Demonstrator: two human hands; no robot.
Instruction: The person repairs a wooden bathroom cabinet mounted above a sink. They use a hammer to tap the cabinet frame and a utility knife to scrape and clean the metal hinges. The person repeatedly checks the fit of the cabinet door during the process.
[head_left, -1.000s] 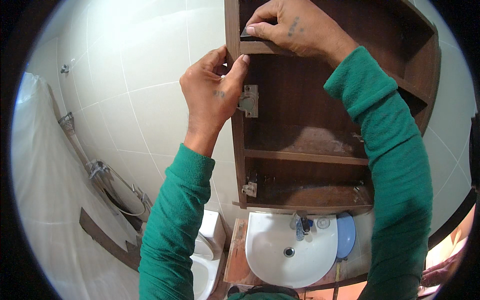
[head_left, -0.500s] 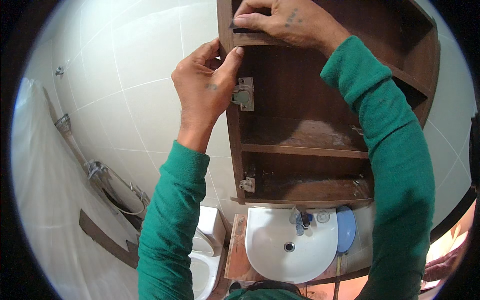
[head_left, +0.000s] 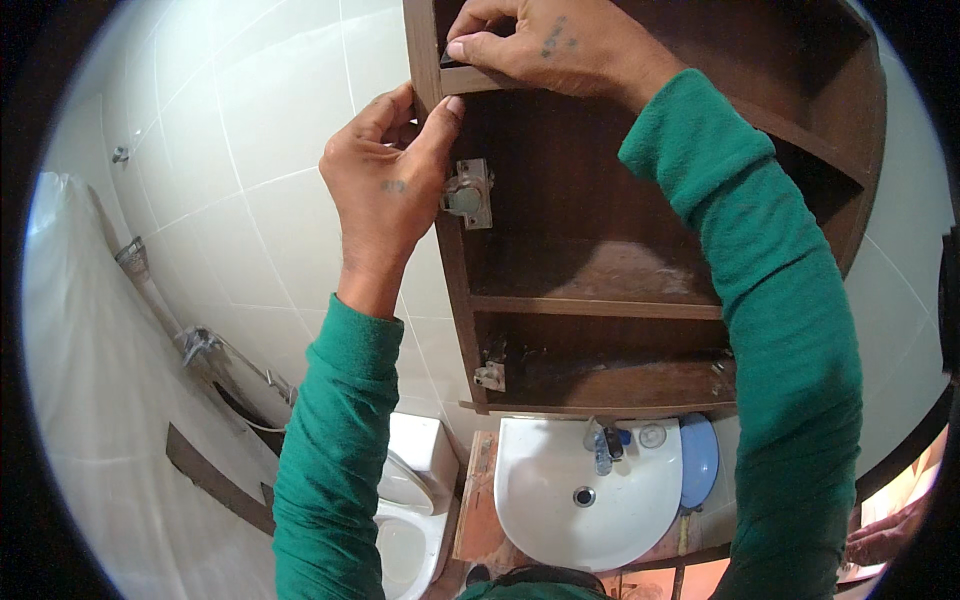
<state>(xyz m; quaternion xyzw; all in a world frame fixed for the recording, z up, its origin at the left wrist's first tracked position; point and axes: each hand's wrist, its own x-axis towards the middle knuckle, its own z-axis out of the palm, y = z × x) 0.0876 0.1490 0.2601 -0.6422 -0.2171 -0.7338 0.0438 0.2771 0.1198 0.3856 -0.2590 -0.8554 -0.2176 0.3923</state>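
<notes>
A brown wooden wall cabinet, doorless, with open shelves, rises in front of me. My left hand grips its left side panel, thumb on the inner side and fingers round the outer edge. Just below that thumb a metal hinge is fixed to the panel; a second hinge sits lower down. My right hand is above the upper shelf board, at its left end. Thumb and fingers there pinch a small dark piece, mostly hidden, against the corner by the side panel.
Below the cabinet are a white sink with a faucet and a blue oval object beside it. A white toilet stands left of the sink. A translucent curtain hangs at far left. Another person's hand shows at lower right.
The view has shifted a little, so the cabinet and both hands appear slightly farther left. Both hands keep their places on the cabinet, and the right still pinches the dark piece.
</notes>
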